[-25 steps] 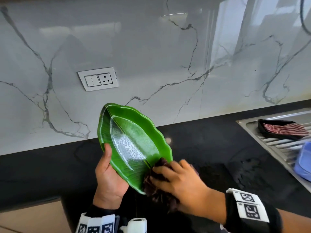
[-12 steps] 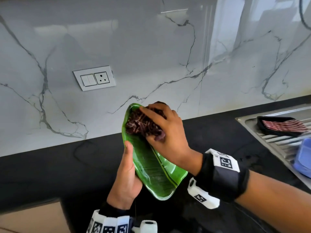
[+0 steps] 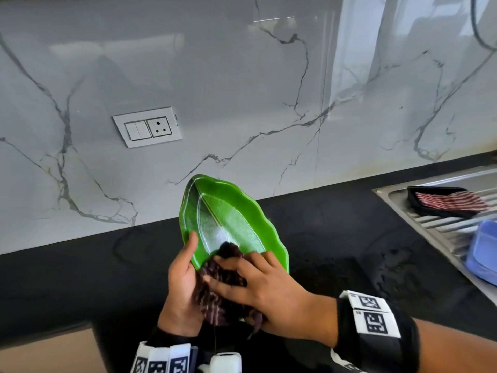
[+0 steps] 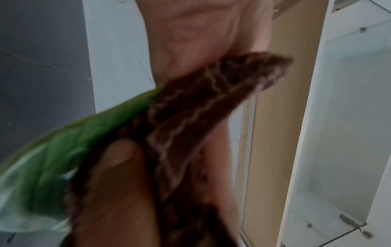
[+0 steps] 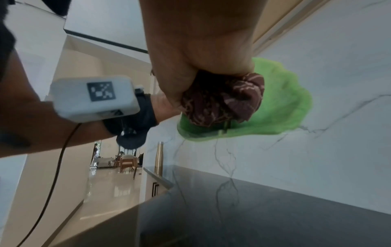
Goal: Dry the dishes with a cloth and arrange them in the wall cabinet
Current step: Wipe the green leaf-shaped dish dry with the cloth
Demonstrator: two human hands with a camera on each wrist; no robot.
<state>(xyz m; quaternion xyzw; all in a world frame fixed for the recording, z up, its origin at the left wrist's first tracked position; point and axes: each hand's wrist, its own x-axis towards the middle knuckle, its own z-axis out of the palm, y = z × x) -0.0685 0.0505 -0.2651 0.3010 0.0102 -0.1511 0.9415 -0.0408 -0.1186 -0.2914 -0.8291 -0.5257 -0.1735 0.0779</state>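
A green leaf-shaped plate (image 3: pixel 231 219) is held tilted above the black counter, its hollow side facing me. My left hand (image 3: pixel 183 275) grips its near left edge, thumb on the inner face. My right hand (image 3: pixel 258 286) holds a bunched dark maroon cloth (image 3: pixel 223 281) and presses it on the plate's near end. In the left wrist view the plate (image 4: pixel 48 158) and cloth (image 4: pixel 201 107) are blurred. The right wrist view shows the cloth (image 5: pixel 224 98) wadded in my palm against the plate (image 5: pixel 283 100). The plate's near tip is hidden by the cloth.
A steel sink drainboard (image 3: pixel 441 224) lies at the right, bearing a black tray (image 3: pixel 419 191) with a striped cloth (image 3: pixel 451 201) and a blue container (image 3: pixel 484 249). Marble wall with a switch plate (image 3: pixel 147 127) stands behind. An open cabinet (image 4: pixel 338 133) shows in the left wrist view.
My right hand has drawn the cloth from the plate's far end back down to its near end. The plate has tilted back so its hollow side faces me again.
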